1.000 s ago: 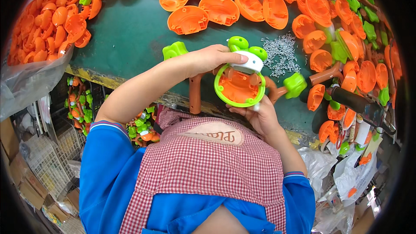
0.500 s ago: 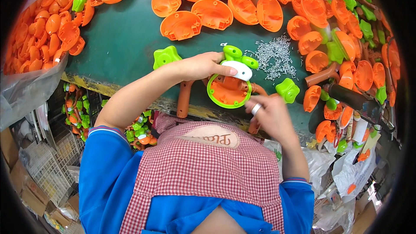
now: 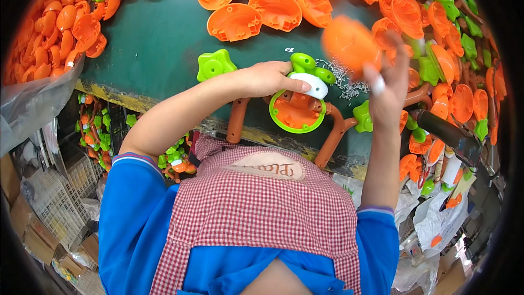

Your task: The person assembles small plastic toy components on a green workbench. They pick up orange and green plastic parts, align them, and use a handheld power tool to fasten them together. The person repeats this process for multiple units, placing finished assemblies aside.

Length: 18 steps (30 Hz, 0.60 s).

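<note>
At the near edge of the green table, my left hand (image 3: 267, 79) grips a plastic toy assembly. Its parts are a lime-green knobbed top (image 3: 310, 68), a white piece (image 3: 308, 86) under my thumb, and an orange shell (image 3: 293, 110) ringed in green. Brown bent tubes (image 3: 331, 142) stick out to both sides, each near a green star-shaped knob (image 3: 215, 65). Raised to the right, my right hand (image 3: 390, 84) holds a loose orange half-shell (image 3: 351, 46), blurred by motion, with a white band on one finger.
Small metal screws (image 3: 352, 84) lie in a pile behind the assembly. Orange half-shells (image 3: 234, 22) cover the table's far side. A plastic bag (image 3: 38, 114) of orange shells stands at left. On the right, a dark power tool (image 3: 450, 136) lies beside heaped parts.
My right hand has moved from beside the assembly up and away, and now holds an orange half-shell. My left hand keeps its grip on the assembly.
</note>
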Each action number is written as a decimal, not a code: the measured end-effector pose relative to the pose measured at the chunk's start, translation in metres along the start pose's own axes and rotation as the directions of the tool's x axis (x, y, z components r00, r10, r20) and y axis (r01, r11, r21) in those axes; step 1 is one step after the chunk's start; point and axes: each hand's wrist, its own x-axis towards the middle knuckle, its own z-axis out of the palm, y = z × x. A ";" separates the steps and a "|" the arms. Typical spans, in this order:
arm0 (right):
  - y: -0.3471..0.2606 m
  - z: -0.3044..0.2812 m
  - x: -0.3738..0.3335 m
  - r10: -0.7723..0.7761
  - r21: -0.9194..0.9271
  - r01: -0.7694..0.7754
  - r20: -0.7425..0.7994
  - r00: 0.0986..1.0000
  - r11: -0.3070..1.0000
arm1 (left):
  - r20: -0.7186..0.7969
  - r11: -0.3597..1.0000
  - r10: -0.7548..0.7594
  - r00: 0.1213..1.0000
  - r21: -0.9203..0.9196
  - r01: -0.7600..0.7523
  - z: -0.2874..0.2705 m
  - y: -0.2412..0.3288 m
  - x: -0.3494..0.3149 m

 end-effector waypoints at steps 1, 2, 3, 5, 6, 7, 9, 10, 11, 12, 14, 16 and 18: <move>-0.005 -0.001 -0.023 0.138 0.163 -0.153 0.100 0.985 0.975 | 0.019 1.000 -0.015 1.000 -0.024 0.015 0.001 0.006 -0.003; -0.010 0.001 -0.044 0.271 0.290 -0.323 0.206 0.940 0.901 | 0.026 0.998 0.020 0.999 -0.060 -0.018 0.000 -0.006 0.006; -0.004 -0.001 -0.064 0.420 0.298 -0.495 0.283 0.862 0.816 | 0.045 0.995 0.011 0.999 -0.101 -0.006 -0.001 -0.004 0.007; 0.005 0.005 -0.082 0.474 0.191 -0.490 0.126 0.872 0.851 | 0.067 0.981 -0.021 0.998 -0.193 0.034 0.000 -0.004 0.007; 0.008 0.010 -0.087 0.490 0.136 -0.491 0.045 0.871 0.860 | 0.056 0.982 -0.032 0.998 -0.187 0.042 0.000 -0.003 0.006; 0.011 0.013 -0.091 0.326 -0.121 -0.321 0.023 0.945 0.939 | 0.035 0.981 -0.032 0.999 -0.192 0.038 0.002 -0.004 0.006; 0.013 0.019 -0.096 -0.018 -0.588 0.082 0.114 0.993 0.805 | -0.003 0.980 -0.027 1.000 -0.199 0.026 0.004 -0.005 0.007; 0.011 0.024 -0.095 -0.154 -0.755 0.225 0.165 0.974 0.616 | -0.006 0.986 -0.022 1.000 -0.165 0.021 0.004 -0.004 0.007; 0.011 0.025 -0.094 -0.179 -0.785 0.270 0.204 0.963 0.558 | -0.010 0.991 -0.018 1.000 -0.132 0.016 0.004 -0.002 0.006; 0.011 0.026 -0.091 -0.200 -0.810 0.313 0.245 0.949 0.496 | -0.012 0.995 -0.011 1.000 -0.099 0.010 0.005 -0.001 0.006; 0.020 0.027 -0.088 -0.249 -0.817 0.387 0.306 0.919 0.426 | -0.003 0.997 -0.005 1.000 -0.081 0.005 0.005 -0.001 0.007; 0.019 0.026 -0.083 -0.272 -0.809 0.446 0.363 0.892 0.383 | -0.002 0.996 -0.006 1.000 -0.091 0.005 0.006 -0.003 0.009; 0.014 0.020 -0.078 -0.303 -0.785 0.472 0.372 0.877 0.402 | -0.008 0.992 -0.012 1.000 -0.124 0.011 0.006 -0.006 0.011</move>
